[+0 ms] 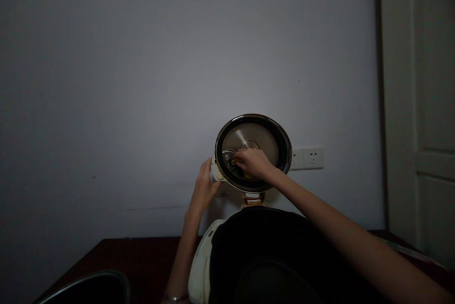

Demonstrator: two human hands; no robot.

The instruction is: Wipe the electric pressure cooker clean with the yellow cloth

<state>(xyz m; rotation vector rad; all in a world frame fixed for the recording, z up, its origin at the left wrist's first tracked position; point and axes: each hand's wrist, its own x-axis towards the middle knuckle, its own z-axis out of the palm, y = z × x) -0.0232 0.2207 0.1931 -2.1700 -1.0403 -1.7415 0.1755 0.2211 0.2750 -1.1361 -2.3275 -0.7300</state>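
A white rice cooker point(203, 266) stands before me with its black interior exposed. Its round lid point(250, 186) is raised upright on a stained hinge point(253, 199); the lid's inner side has a metal plate point(265, 136) within a dark ring. My left hand point(204, 185) grips the lid's left edge, thumb low and fingers behind. With bent, closed fingers, my right hand point(253, 163) presses on the lower left of the lid's inner side, beside a small round fitting point(228, 156). Something yellowish shows under those fingertips, too small and dim to name.
A pale wall rises right behind the lid, with a white power socket point(313, 157) to its right. A dark container with a shiny rim point(103, 273) sits at the lower left on the dark red table point(152, 252). A panelled door point(419, 105) stands at the far right.
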